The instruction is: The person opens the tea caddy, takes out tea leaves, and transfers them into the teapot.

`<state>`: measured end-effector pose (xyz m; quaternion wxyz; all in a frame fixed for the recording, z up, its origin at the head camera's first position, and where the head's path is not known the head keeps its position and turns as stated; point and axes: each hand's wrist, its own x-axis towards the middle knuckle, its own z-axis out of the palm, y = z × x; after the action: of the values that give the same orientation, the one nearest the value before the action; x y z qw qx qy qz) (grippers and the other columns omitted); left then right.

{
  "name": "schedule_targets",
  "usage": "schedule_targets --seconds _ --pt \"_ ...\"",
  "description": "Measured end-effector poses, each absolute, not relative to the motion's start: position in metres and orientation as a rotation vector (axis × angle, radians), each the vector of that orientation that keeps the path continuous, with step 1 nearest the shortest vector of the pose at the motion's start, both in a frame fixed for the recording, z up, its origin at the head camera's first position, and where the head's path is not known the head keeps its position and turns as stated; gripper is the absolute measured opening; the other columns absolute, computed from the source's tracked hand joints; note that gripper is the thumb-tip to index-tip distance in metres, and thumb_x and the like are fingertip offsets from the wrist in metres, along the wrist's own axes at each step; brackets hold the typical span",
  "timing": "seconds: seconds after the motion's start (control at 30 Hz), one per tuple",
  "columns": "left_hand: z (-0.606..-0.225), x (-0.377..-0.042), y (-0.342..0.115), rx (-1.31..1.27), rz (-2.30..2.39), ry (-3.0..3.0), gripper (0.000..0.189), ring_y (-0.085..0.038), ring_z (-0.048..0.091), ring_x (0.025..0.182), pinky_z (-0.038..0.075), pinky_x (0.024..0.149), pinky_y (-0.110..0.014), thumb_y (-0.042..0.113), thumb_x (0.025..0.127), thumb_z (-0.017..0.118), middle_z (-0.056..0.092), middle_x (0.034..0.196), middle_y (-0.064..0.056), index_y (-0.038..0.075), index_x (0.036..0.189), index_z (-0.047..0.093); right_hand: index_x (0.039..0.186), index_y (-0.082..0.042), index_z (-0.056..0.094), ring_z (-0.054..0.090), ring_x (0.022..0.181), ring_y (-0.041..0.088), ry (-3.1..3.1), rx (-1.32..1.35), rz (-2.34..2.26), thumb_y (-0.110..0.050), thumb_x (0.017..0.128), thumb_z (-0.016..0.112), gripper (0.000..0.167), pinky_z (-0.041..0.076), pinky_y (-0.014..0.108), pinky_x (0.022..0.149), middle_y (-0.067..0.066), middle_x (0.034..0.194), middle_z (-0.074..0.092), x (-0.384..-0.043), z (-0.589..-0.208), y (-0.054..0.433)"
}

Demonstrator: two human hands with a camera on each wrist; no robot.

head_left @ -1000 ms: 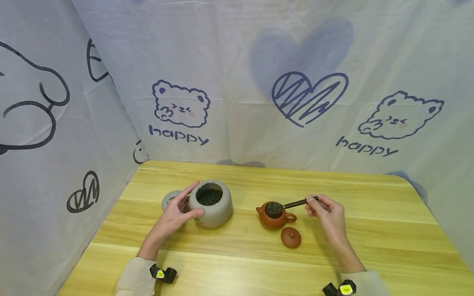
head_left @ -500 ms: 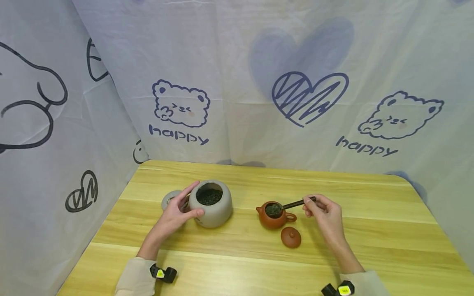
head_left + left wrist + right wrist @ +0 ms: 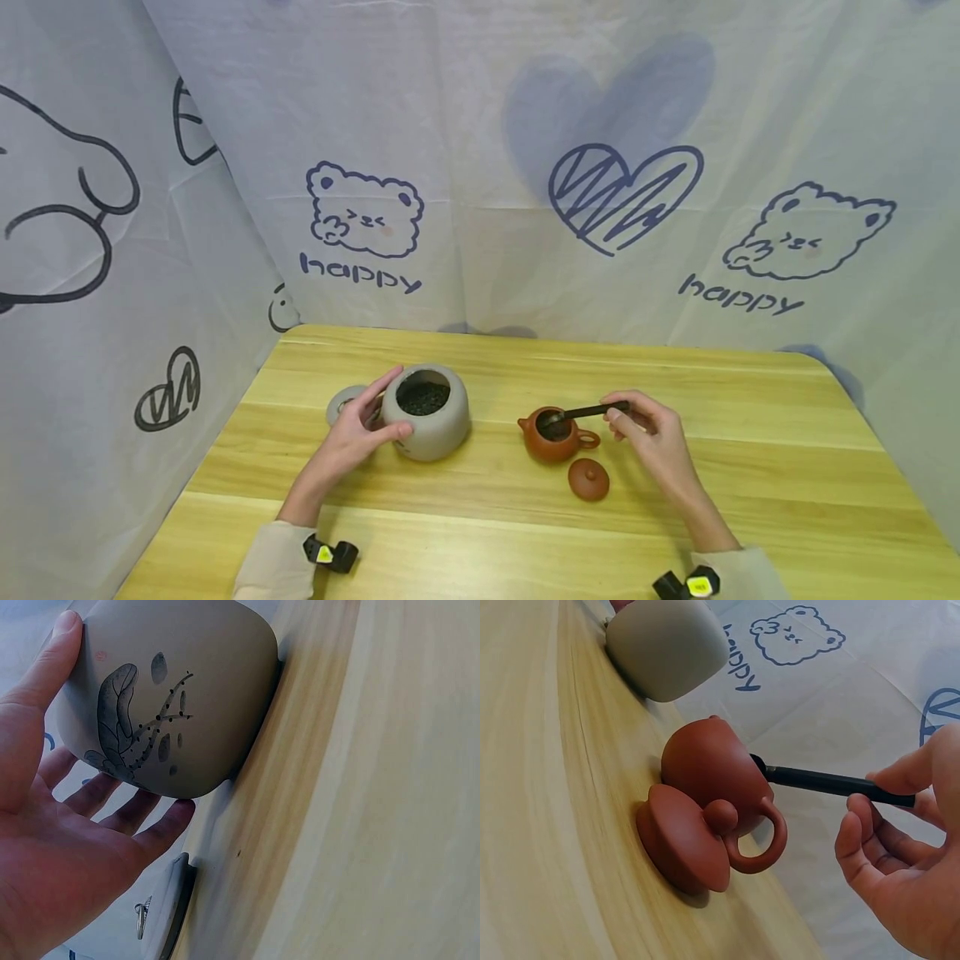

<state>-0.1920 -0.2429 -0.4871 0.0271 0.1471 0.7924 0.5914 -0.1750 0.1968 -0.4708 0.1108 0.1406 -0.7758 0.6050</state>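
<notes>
Right of centre, the right hand [image 3: 654,429] pinches the scoop [image 3: 588,411], likely light and best held by its handle [image 3: 825,782], reaching into the pot [image 3: 551,451]; the left hand [image 3: 360,435] grips the probably fragile jar [image 3: 442,435].

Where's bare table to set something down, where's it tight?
Free: table right of the right hand; between jar and teapot; nearer than the red lid. Crowded: between teapot and red lid; around left hand, jar and grey lid.

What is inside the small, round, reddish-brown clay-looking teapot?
The small, round, reddish-brown teapot holds dark, crumbly-looking contents and the tip of a slim, black-handled scoop, held by the right hand. The teapot's floor and anything below the top layer are covered.
</notes>
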Motion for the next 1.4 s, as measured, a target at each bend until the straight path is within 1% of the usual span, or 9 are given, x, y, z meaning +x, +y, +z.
schedule_targets --seconds 0.13,0.2,0.3,0.43,0.6,0.8,1.07,1.3,1.4 --pt "-0.487 -0.192 -0.243 0.452 1.824 2.448 0.084 -0.044 0.026 0.155 0.032 0.121 -0.058 0.015 0.094 0.081 0.027 0.171 -0.009 0.017 0.165 0.035 0.115 0.003 0.072 0.065 0.071 0.022 -2.292 0.415 1.765 -0.003 0.103 0.064 0.016 0.06 0.028 0.064 0.009 0.085 0.066 -0.175 -0.469 0.197" --pt "-0.487 -0.192 -0.243 0.45 1.826 2.447 0.085 -0.044 0.026 0.155 0.032 0.121 -0.058 0.015 0.094 0.081 0.027 0.171 -0.009 0.017 0.165 0.035 0.116 0.004 0.071 0.065 0.071 0.021 -2.292 0.403 1.762 -0.003 0.103 0.064 0.016 0.06 0.029 0.064 0.008 0.085 0.067 -0.174 -0.467 0.198" --pt "-0.487 -0.192 -0.243 0.45 1.833 2.441 0.084 -0.043 0.027 0.155 0.032 0.121 -0.058 0.015 0.094 0.081 0.028 0.171 -0.009 0.023 0.164 0.036 0.116 0.007 0.07 0.066 0.07 0.015 -2.277 0.36 1.773 -0.003 0.104 0.063 0.017 0.06 0.027 0.064 0.002 0.085 0.068 -0.175 -0.465 0.197" --pt "-0.487 -0.192 -0.243 0.45 1.837 2.439 0.083 -0.042 0.028 0.155 0.033 0.121 -0.057 0.015 0.094 0.081 0.028 0.171 -0.008 0.029 0.163 0.038 0.114 0.012 0.068 0.064 0.068 0.01 -2.209 0.272 1.849 -0.003 0.104 0.062 0.019 0.059 0.024 0.062 0.006 0.085 0.07 -0.176 -0.463 0.196" --pt "-0.487 -0.192 -0.242 0.46 1.837 2.441 0.083 -0.041 0.029 0.155 0.034 0.121 -0.057 0.014 0.094 0.081 0.028 0.171 -0.008 0.026 0.163 0.037 0.112 0.011 0.067 0.061 0.067 0.013 -2.148 0.177 1.899 -0.011 0.106 0.063 0.023 0.056 0.023 0.059 0.011 0.085 0.068 -0.175 -0.46 0.194" --pt "-0.486 -0.191 -0.241 0.461 1.842 2.443 0.083 -0.041 0.029 0.155 0.034 0.121 -0.057 0.013 0.094 0.08 0.028 0.171 -0.009 0.025 0.164 0.037 0.114 0.013 0.065 0.061 0.067 0.013 -2.102 0.13 1.949 -0.016 0.107 0.062 0.03 0.057 0.024 0.06 0.018 0.086 0.07 -0.174 -0.456 0.19" --pt "-0.486 -0.191 -0.241 0.471 1.84 2.448 0.084 -0.043 0.029 0.154 0.034 0.12 -0.058 0.012 0.094 0.08 0.028 0.171 -0.01 0.022 0.164 0.036 0.112 0.013 0.07 0.06 0.066 0.012 -2.057 0.158 1.977 -0.014 0.106 0.064 0.028 0.057 0.022 0.063 0.007 0.081 0.071 -0.174 -0.452 0.181" --pt "-0.488 -0.192 -0.241 0.479 1.842 2.448 0.085 -0.042 0.028 0.155 0.034 0.12 -0.057 0.012 0.094 0.08 0.028 0.171 -0.011 0.017 0.165 0.034 0.113 0.019 0.066 0.061 0.067 0.012 -2.014 0.244 2.023 -0.012 0.106 0.062 0.031 0.058 0.022 0.063 0.009 0.082 0.071 -0.176 -0.449 0.168" --pt "-0.489 -0.191 -0.24 0.479 1.844 2.448 0.084 -0.042 0.028 0.155 0.034 0.12 -0.057 0.011 0.094 0.08 0.028 0.171 -0.011 0.019 0.165 0.034 0.113 0.019 0.066 0.064 0.069 0.011 -2.012 0.271 2.022 -0.012 0.106 0.063 0.031 0.06 0.023 0.066 0.007 0.083 0.072 -0.177 -0.448 0.162"
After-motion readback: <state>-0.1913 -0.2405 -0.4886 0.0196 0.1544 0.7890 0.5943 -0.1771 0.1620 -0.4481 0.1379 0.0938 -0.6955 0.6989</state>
